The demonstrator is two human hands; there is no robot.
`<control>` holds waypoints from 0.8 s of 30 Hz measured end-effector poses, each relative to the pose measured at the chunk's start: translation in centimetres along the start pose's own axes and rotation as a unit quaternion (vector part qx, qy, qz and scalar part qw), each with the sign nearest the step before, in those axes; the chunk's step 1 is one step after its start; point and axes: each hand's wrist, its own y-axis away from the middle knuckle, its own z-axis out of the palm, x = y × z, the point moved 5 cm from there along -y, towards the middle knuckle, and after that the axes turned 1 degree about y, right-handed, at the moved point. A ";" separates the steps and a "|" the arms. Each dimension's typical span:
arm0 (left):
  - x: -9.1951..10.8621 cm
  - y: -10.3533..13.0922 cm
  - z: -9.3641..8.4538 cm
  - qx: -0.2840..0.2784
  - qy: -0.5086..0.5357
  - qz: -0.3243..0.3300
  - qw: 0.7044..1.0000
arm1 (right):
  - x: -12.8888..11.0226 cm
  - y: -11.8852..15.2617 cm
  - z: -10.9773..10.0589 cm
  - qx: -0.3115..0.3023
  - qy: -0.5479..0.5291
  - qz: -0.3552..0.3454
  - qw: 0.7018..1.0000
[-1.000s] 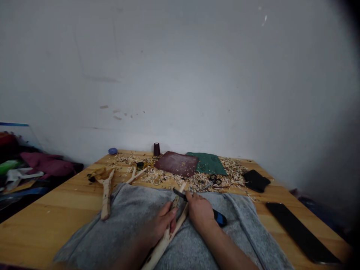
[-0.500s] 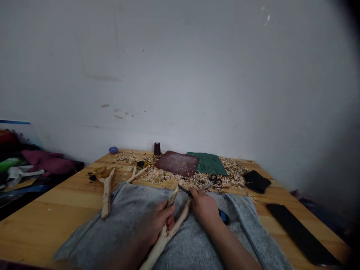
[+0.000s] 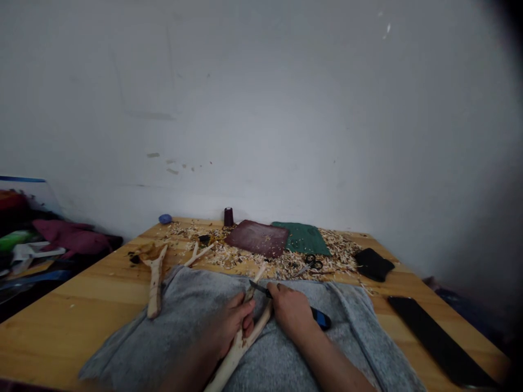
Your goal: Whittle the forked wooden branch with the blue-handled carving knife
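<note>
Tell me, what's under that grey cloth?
The wooden table shows around the grey cloth, so it presumably runs beneath; anything else there is covered and can't be seen. Above the cloth, the left hand holds a forked branch and the right hand a knife.

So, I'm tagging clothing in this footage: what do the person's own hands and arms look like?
The left hand and the right hand are both bare, without gloves. The right forearm shows no sleeve, watch or bracelet as far as it is in view. The left forearm is dim and blurred, though no sleeve is evident. I can't tell about rings.
</note>
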 end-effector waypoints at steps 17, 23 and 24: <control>0.6 0.9 0.7 -0.038 -0.155 -0.012 0.987 | 0.9 -1.6 -0.6 0.025 0.055 0.088 0.994; 0.1 0.6 0.2 -0.028 -0.118 -0.007 0.993 | 2.8 -1.5 -0.4 0.011 0.003 0.095 0.995; 0.1 0.6 0.2 -0.021 -0.098 -0.001 0.995 | 2.8 -1.3 -0.4 0.015 -0.005 0.087 0.996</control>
